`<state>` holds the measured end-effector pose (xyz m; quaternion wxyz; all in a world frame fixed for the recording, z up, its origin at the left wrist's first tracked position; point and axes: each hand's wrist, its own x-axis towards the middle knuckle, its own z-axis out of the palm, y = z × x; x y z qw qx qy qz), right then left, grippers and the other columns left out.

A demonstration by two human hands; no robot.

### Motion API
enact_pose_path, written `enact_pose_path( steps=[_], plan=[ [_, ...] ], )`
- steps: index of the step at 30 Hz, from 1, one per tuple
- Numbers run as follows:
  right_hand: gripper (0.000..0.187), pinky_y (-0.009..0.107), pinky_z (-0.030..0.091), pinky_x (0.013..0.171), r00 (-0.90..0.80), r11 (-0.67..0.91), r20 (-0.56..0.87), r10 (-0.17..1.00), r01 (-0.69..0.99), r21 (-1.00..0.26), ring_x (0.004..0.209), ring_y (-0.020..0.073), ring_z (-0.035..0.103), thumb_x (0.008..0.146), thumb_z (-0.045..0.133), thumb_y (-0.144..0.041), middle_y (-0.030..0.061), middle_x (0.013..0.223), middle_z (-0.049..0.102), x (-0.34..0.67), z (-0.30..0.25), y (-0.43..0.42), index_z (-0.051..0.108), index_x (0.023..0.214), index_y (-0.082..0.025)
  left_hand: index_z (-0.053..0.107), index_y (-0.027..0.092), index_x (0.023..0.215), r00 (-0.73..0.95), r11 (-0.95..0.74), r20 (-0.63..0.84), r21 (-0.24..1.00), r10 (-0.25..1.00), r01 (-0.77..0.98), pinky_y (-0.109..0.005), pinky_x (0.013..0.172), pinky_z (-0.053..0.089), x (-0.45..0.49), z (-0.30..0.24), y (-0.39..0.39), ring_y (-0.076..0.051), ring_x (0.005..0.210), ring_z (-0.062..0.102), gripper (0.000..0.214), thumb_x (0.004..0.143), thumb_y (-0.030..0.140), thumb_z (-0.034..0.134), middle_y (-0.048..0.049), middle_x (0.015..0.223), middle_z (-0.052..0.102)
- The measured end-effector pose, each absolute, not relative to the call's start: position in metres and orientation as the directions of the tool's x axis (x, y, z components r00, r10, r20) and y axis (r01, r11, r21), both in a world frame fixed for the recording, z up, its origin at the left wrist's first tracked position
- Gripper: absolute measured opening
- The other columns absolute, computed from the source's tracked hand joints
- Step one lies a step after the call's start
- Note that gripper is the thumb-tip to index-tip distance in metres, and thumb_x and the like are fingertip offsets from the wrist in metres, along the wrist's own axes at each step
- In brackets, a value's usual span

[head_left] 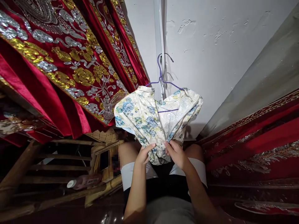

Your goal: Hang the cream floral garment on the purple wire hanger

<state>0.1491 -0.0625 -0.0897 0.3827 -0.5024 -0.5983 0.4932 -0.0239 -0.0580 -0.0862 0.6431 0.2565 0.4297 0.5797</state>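
A short-sleeved floral garment [147, 119], cream with blue and yellow flowers, hangs on a purple wire hanger [160, 77] in front of me. Its front gapes at the neck on the right, showing pale lining. My left hand [144, 154] pinches the cloth at the lower left of the front, thumb on top. My right hand [175, 153] grips the cloth a little to the right, thumb on top as well. Between the two hands the fabric is gathered, and its lower part bunches above my lap. The fingers beneath the cloth are hidden.
Red velvet cloth with gold and silver sequins [84, 74] hangs at left. More red embroidered cloth [261, 140] is at right. Behind the hanger stands a white wall [198, 40]. A bamboo rack [63, 168] at lower left holds a bottle [81, 182].
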Motion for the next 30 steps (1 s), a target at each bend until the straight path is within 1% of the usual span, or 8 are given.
enact_pose_path(
  steps=[7,12,14,17,19,21,26,30],
  plan=[
    [0.042,0.031,0.043,0.067,-0.197,0.035,0.000,0.980,0.177,-0.984,0.067,0.0180,0.056,0.095,0.053,-0.058,0.0011,0.068,0.061,0.151,-0.086,-0.061,0.052,0.074,-0.023,0.075,0.015,0.096,-0.008,0.210,-0.257,0.810,0.967,-0.548,-0.042,0.101,0.052,-0.003,-0.085,-0.062,-0.032,0.109,0.071,0.052,0.054,0.039,0.095,-0.0110,0.105,0.078],
    [0.047,0.029,0.038,0.059,-0.152,0.026,-0.001,0.988,0.173,-0.985,0.060,0.0158,0.049,0.094,0.058,-0.054,0.0009,0.059,0.054,0.156,-0.079,-0.063,0.052,0.061,-0.021,0.068,0.018,0.106,-0.243,0.082,-0.244,0.844,0.939,-0.530,-0.043,0.104,0.050,0.000,-0.097,-0.052,-0.032,0.118,0.067,0.055,0.062,0.041,0.091,-0.0106,0.112,0.074],
    [0.047,0.029,0.038,0.059,-0.153,0.021,-0.003,0.988,0.158,-0.987,0.061,0.0162,0.050,0.092,0.061,-0.054,0.0018,0.059,0.056,0.158,-0.078,-0.062,0.056,0.061,-0.020,0.063,0.018,0.111,-0.451,-0.068,-0.117,0.925,0.885,-0.373,-0.044,0.106,0.049,-0.004,-0.105,-0.047,-0.031,0.119,0.065,0.054,0.068,0.042,0.086,-0.0110,0.116,0.070],
    [0.048,0.029,0.038,0.057,-0.151,0.006,-0.011,0.988,0.113,-0.994,0.058,0.0160,0.049,0.092,0.060,-0.058,0.0027,0.060,0.059,0.157,-0.079,-0.061,0.065,0.066,-0.018,0.053,0.021,0.123,-0.701,-0.275,0.268,0.956,0.661,0.106,-0.046,0.115,0.041,-0.004,-0.118,-0.051,-0.029,0.131,0.055,0.053,0.079,0.036,0.077,-0.0134,0.132,0.058],
    [0.048,0.029,0.038,0.055,-0.155,0.014,0.001,0.988,0.086,-0.996,0.056,0.0151,0.048,0.091,0.060,-0.060,0.0028,0.059,0.061,0.155,-0.081,-0.060,0.070,0.071,-0.018,0.052,0.023,0.126,-0.642,-0.312,0.503,0.864,0.579,0.395,-0.048,0.119,0.035,0.004,-0.126,-0.058,-0.030,0.138,0.047,0.048,0.084,0.032,0.073,-0.0154,0.139,0.050],
    [0.047,0.028,0.040,0.056,-0.173,0.039,0.028,0.984,0.062,-0.997,0.056,0.0147,0.050,0.091,0.061,-0.060,0.0028,0.061,0.063,0.152,-0.083,-0.060,0.072,0.073,-0.017,0.057,0.022,0.123,-0.482,-0.336,0.585,0.793,0.652,0.508,-0.050,0.118,0.035,0.016,-0.133,-0.066,-0.032,0.139,0.045,0.042,0.085,0.030,0.071,-0.0166,0.140,0.049],
    [0.043,0.027,0.037,0.050,-0.252,-0.008,-0.018,0.968,0.040,-0.999,0.048,0.0129,0.047,0.088,0.064,-0.058,-0.0008,0.052,0.058,0.150,-0.078,-0.057,0.071,0.074,-0.018,0.064,0.022,0.104,-0.237,-0.323,0.396,0.899,0.887,0.295,-0.036,0.089,0.049,0.038,-0.141,-0.066,-0.024,0.098,0.064,0.016,0.089,0.025,0.059,-0.0074,0.101,0.067],
    [0.041,0.026,0.031,0.043,-0.234,-0.034,-0.033,0.972,0.001,-0.999,0.040,0.0099,0.038,0.088,0.064,-0.054,-0.0043,0.044,0.048,0.159,-0.041,-0.028,0.069,0.070,-0.018,0.057,0.022,0.078,-0.148,-0.308,0.362,0.904,0.920,0.295,-0.029,0.071,0.042,0.041,-0.140,-0.059,-0.019,0.072,0.055,0.018,0.094,0.030,0.055,-0.0015,0.074,0.057]
  ],
)
